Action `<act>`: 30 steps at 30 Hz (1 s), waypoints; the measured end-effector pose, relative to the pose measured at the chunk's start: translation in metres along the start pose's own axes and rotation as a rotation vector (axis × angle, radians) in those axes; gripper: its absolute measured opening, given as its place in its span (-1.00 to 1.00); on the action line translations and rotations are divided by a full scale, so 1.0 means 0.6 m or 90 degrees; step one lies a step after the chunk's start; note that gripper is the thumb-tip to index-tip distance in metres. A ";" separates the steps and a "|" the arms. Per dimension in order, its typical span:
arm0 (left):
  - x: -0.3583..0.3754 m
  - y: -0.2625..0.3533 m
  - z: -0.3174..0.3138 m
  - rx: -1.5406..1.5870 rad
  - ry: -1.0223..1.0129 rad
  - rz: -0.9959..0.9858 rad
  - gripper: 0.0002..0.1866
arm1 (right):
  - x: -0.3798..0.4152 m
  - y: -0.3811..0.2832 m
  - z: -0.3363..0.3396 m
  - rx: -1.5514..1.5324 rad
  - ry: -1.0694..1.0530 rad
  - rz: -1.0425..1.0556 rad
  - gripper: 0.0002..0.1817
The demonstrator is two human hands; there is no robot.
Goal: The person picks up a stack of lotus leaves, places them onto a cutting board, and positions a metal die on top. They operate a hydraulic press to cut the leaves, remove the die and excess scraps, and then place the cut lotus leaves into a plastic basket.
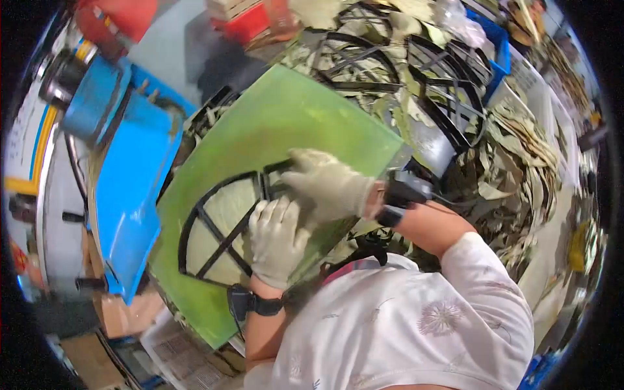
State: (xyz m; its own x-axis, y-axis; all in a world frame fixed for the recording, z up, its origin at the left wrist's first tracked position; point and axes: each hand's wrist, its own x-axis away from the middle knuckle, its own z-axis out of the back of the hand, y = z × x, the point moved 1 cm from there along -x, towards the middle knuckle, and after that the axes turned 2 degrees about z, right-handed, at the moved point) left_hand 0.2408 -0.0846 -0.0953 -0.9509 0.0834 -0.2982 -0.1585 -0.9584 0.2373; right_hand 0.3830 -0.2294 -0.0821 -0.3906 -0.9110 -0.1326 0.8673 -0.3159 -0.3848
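Note:
A black curved frame with crossed bars [224, 245] lies on the green board [214, 156], with pale sheet material showing inside it. My left hand [276, 240], in a pale glove, rests on the frame's right edge, fingers laid flat and thumb apart. Just right of the frame's top, a second black frame [276, 168] is mostly hidden under my right hand [331, 185]. That hand is gloved too and blurred, its fingers bent round the second frame's edge.
More black frames [361, 62] lie among leafy scraps beyond the board. A heap of scraps [513, 156] is at the right, near a white crate [543, 97]. Blue machine parts [130, 195] stand at the left. A red container [244, 25] is at the top.

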 end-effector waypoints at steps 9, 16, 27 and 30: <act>0.020 0.005 -0.021 -0.104 -0.008 0.024 -0.39 | -0.011 -0.079 -0.044 0.085 0.443 0.084 -0.52; 0.065 0.084 0.005 0.020 0.203 -0.040 -0.66 | 0.105 0.117 0.082 -0.051 0.446 -0.317 -0.19; 0.165 0.137 -0.049 0.658 0.056 0.625 -0.75 | 0.056 0.218 0.062 -0.033 0.261 -0.178 -0.34; 0.161 0.158 -0.049 0.959 -0.012 0.916 -0.64 | -0.037 0.136 0.031 -0.062 0.171 0.086 -0.30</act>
State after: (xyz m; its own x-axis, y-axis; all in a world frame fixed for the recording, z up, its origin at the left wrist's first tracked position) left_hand 0.1416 -0.1754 -0.1285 -0.5689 -0.3386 0.7495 0.4937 0.5883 0.6405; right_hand 0.4681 -0.2397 -0.0936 -0.3533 -0.8360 -0.4198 0.8882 -0.1589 -0.4311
